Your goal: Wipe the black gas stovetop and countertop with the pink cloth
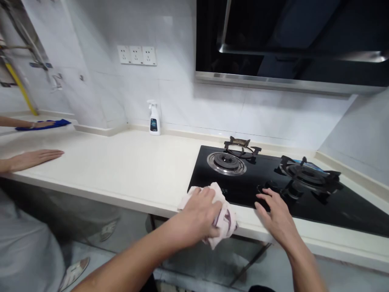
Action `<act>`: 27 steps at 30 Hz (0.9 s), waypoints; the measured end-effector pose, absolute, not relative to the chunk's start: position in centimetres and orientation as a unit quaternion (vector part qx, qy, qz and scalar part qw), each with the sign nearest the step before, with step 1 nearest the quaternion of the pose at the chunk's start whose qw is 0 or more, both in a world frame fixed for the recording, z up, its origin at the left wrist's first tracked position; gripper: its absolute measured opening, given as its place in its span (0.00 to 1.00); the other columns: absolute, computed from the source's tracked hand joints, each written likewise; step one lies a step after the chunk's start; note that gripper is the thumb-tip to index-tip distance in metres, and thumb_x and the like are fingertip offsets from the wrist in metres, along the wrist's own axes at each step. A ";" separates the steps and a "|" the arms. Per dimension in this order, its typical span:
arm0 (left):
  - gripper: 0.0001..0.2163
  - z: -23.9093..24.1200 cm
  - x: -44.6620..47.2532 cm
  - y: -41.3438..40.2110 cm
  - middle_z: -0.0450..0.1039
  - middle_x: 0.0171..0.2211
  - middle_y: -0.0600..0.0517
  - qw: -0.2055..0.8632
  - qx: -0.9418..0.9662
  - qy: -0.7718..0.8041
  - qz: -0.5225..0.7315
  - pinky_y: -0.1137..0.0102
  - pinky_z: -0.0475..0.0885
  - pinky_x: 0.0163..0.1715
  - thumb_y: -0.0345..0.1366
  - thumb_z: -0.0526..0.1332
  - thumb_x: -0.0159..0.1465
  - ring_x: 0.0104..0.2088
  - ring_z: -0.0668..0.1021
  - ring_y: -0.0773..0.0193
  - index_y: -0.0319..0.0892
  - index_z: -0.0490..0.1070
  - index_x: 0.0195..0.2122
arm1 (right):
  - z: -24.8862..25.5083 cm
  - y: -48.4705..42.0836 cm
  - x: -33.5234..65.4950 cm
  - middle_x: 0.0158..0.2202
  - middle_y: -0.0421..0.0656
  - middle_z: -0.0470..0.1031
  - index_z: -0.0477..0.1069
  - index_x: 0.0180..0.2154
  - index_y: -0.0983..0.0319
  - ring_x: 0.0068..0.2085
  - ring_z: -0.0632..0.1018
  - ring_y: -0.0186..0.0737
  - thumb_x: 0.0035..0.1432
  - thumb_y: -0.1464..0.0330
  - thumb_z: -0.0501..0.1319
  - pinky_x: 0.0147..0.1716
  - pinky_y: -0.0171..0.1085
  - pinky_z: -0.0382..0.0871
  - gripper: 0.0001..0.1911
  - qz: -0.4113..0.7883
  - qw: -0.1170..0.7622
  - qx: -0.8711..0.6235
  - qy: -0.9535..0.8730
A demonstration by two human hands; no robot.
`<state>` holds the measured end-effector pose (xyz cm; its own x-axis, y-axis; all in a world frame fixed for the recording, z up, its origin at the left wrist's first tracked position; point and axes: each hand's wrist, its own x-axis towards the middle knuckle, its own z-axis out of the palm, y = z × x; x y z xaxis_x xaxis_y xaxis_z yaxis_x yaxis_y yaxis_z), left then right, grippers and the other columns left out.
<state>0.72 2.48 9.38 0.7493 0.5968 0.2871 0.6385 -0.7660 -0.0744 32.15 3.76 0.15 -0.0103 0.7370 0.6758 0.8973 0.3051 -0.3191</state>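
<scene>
My left hand (199,215) is closed on a crumpled white cloth with a purple pattern (225,221), pressing it at the front left corner of the black glass gas hob (334,211). My right hand (275,215) lies open, fingers spread, on the hob's front edge beside a black knob (263,188). The left burner (226,163) is bare; its pan support (241,146) lies shifted behind it. The right burner (308,174) has its support in place.
A white spray bottle (154,118) stands against the tiled wall. Another person at far left rests one flat hand (36,157) on the cream counter (121,166) and holds a blue cloth (45,124) with the other. A range hood (288,44) hangs above.
</scene>
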 end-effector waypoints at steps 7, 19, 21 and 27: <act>0.18 5.1 6.4 -0.1 0.68 0.57 0.39 0.161 -0.932 -0.287 -0.154 0.50 0.66 0.53 0.44 0.61 0.69 0.63 0.66 0.36 0.46 0.69 0.57 | -3.0 5.1 34.0 0.61 0.51 0.71 0.72 0.54 0.59 0.63 0.70 0.56 0.70 0.49 0.50 0.64 0.61 0.62 0.26 -0.060 0.335 -0.552 -0.761; 0.19 3.3 -2.1 0.9 0.73 0.61 0.51 0.193 -0.894 -0.333 -0.231 0.53 0.72 0.51 0.50 0.54 0.72 0.60 0.72 0.48 0.53 0.70 0.60 | -2.2 4.2 35.5 0.62 0.49 0.71 0.72 0.56 0.56 0.63 0.70 0.60 0.66 0.44 0.52 0.61 0.67 0.66 0.30 -0.028 0.301 -0.562 -0.770; 0.21 2.8 -5.8 1.7 0.73 0.61 0.50 0.193 -0.879 -0.358 -0.249 0.51 0.70 0.55 0.55 0.56 0.70 0.61 0.73 0.47 0.52 0.72 0.58 | -2.3 4.1 35.5 0.61 0.50 0.71 0.72 0.56 0.56 0.63 0.71 0.60 0.66 0.44 0.51 0.60 0.68 0.66 0.30 -0.037 0.298 -0.565 -0.768; 0.30 2.1 -17.7 4.0 0.72 0.62 0.41 0.178 -0.855 -0.441 -0.206 0.49 0.66 0.61 0.60 0.65 0.62 0.62 0.73 0.43 0.47 0.73 0.60 | -3.4 4.2 36.2 0.64 0.51 0.68 0.68 0.58 0.57 0.65 0.68 0.58 0.67 0.46 0.50 0.65 0.64 0.62 0.29 -0.060 0.283 -0.557 -0.778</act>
